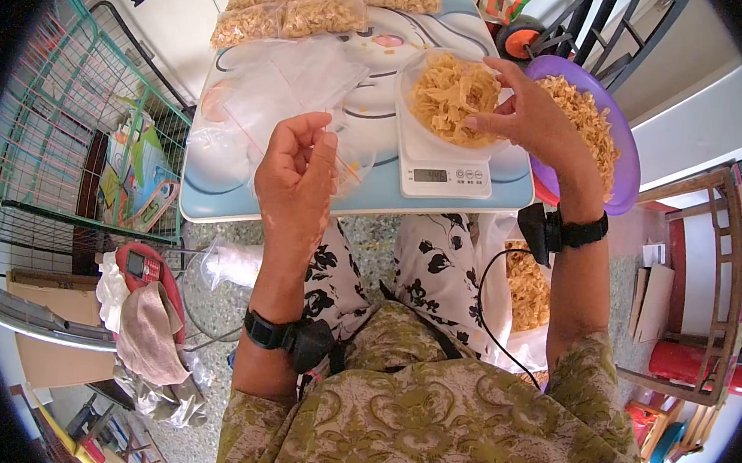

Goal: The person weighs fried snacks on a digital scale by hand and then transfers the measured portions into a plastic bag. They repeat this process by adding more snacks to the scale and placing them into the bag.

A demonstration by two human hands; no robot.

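The right hand (530,114) has its grip parted, thumb and index finger well spread over the right side of a clear bowl (405,92); the thumb tip meets the curled yellow chips (453,100) inside, but whether it holds any, I cannot tell. The left hand (296,166) has curled fingers with the thumb close against them, over the near edge of the empty zip bags (265,82); whether it pinches plastic is unclear.

The bowl sits on a digital kitchen scale (412,159), its readout lit, on the near right of the bench (239,212). At the far left, filled bags (324,15) lie stacked, so some portions look finished; the bowl's portion is unbagged. More chips lie loose in the purple basin (627,168) at right, partly covered by the right forearm, and in a large plastic bag (535,342) below the bench.

Leftward stand a wire cage (97,92) and a red stool (176,291) carrying a cloth (153,332).
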